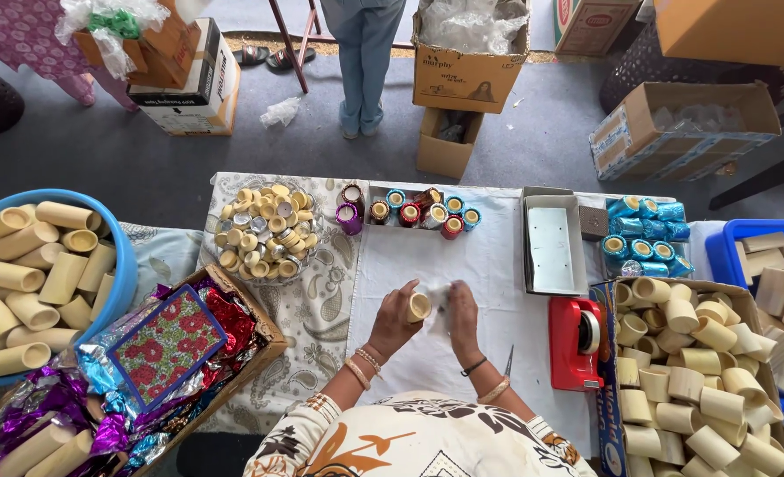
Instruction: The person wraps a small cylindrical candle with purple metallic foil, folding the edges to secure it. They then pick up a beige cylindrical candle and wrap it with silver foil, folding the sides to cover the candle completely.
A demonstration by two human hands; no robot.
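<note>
My left hand (395,320) grips a short cream tube (418,306), its open end facing up. My right hand (463,314) presses a white piece of sheet (438,299) against the tube's side. Both hands hover over the white cloth (436,265) in the middle of the table. Bangles sit on both wrists. A thin metal blade (508,360) lies on the cloth just right of my right forearm.
A red tape dispenser (576,340) stands right of my hands, beside a box of cream tubes (701,371). Foil-wrapped tubes (414,212) line the far edge, with a bowl of caps (264,231). A blue tub (127,265) and a foil box (251,327) stand left. A person (364,53) stands beyond.
</note>
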